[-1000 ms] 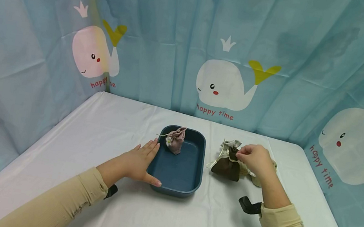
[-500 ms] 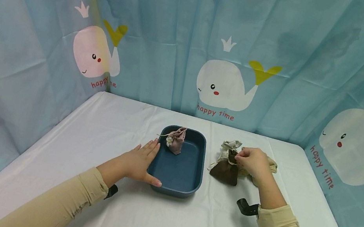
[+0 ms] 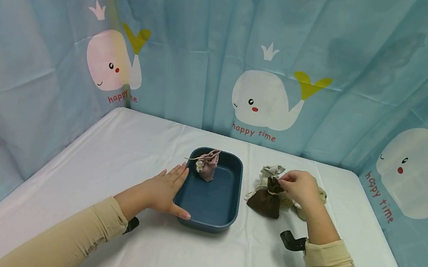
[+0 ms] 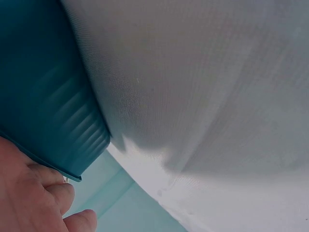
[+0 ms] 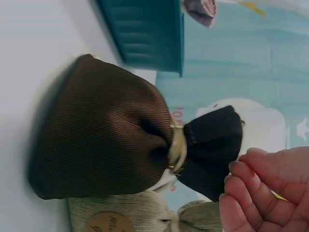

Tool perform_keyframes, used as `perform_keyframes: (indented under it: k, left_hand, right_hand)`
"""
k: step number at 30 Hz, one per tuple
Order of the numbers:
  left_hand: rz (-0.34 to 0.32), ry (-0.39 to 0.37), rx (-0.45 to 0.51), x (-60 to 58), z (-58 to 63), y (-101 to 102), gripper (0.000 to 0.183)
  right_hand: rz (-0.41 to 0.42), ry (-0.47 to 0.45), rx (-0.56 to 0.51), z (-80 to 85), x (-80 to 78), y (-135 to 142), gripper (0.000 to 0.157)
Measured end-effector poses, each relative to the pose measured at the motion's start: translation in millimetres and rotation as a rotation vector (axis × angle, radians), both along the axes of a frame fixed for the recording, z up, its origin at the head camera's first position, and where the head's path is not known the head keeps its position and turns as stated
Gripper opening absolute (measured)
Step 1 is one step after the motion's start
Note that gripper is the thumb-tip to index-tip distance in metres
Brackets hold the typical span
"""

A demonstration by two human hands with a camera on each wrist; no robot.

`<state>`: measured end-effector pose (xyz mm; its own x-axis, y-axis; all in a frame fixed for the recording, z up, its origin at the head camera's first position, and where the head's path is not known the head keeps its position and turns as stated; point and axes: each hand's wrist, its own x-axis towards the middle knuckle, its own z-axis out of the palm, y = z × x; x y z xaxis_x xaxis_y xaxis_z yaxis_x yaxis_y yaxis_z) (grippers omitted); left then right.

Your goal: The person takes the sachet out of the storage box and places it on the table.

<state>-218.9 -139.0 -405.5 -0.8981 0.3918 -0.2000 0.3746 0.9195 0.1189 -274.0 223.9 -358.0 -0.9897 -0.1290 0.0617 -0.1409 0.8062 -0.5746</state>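
Note:
My left hand (image 3: 161, 190) lies with straight fingers spread along the left rim of a blue rectangular tray (image 3: 209, 203). In the left wrist view its fingers (image 4: 50, 186) rest at the tray's rim. A small pink pouch (image 3: 208, 170) with a white flower and a cord leans inside the tray's far left corner. My right hand (image 3: 301, 189) pinches the gathered top of a dark brown pouch (image 3: 264, 203) right of the tray. In the right wrist view this brown pouch (image 5: 106, 135) is cinched by a pale tie, and thumb and forefinger meet at its top edge.
Behind the brown pouch stands a pale grey pouch (image 3: 271, 171). Beige pouches (image 3: 321, 196) lie partly hidden behind my right hand. A greyish pouch with a round tan label (image 5: 110, 223) shows below in the right wrist view. A blue whale-print curtain (image 3: 192, 55) encloses the white-covered table (image 3: 153, 142).
The brown pouch has shifted slightly nearer and now stands straighter, its tied top showing more. My right hand dipped, then rose slightly. My left hand and the tray stay put.

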Motion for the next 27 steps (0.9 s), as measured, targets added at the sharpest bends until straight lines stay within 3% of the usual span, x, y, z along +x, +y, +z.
perform_keyframes:
  k: [12,20,27]
  left_hand:
    - [-0.006,-0.002,-0.001,0.5,-1.0,0,0.13]
    - [-0.007,0.002,-0.002,0.2,-2.2,0,0.131]
    - [-0.003,0.004,-0.003,-0.4,-2.0,0,0.131]
  right_hand:
    - [0.019,0.033,0.001,14.9,2.4,-6,0.016]
    - [0.045,0.044,0.008,22.8,-5.7,-16,0.019]
    - [0.053,0.074,-0.003,31.4,-15.1,-42,0.017]
